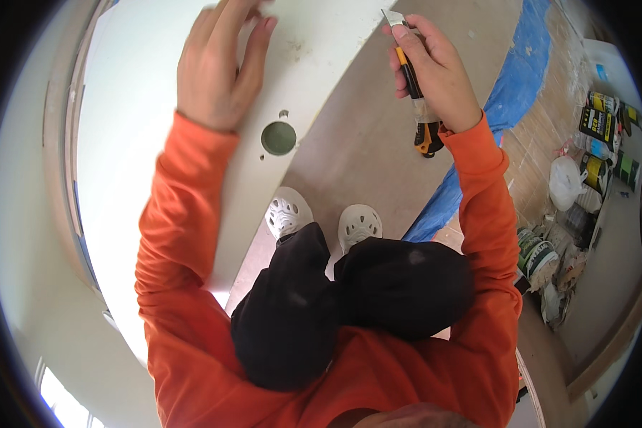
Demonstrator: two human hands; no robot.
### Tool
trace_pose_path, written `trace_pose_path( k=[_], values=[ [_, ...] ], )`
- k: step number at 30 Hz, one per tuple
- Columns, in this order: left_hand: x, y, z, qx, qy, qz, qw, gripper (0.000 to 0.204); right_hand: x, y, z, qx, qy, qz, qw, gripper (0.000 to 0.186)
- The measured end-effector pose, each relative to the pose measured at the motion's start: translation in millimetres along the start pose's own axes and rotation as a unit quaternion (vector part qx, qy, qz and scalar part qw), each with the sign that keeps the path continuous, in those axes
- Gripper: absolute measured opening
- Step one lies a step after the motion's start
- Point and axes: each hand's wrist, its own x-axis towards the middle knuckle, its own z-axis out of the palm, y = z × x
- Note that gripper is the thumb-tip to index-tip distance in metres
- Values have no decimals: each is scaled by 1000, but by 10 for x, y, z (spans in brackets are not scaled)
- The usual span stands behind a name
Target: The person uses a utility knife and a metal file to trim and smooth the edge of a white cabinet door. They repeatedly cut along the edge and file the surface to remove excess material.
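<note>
While your right hand (442, 71) grips a utility knife (409, 80), thumb laid along the upper part of it, the bare blade (393, 18) points up and left. Knife: black and yellow, pale wrap round its middle, butt hanging below your palm. Blade tip overlaps the right edge of the white panel (121, 157) in view; contact can't be told.

Your left hand (210, 78) is loosely spread over that panel, thumb apart from the fingers, some fingertips cut off at the top; can't tell whether it touches.

Just below it, near the panel's right edge: round hole (278, 138), smaller notch above.

Farther out: your white shoes (360, 225), the left partly behind the panel's edge; blue sheeting (524, 68) on the floor (378, 135), right; beyond that, a white plastic bag (565, 182) among tubs (537, 255).
</note>
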Motion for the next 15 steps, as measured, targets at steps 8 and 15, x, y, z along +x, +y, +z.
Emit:
trace_pose_path(
  k=[8,15],
  values=[
    [489,-121,565,-242,-200,81,946,23,21,-67,63,-38,33,39,998,31],
    [504,-163,593,-255,-213,95,938,24,46,-89,71,-52,26,36,998,30]
  ],
)
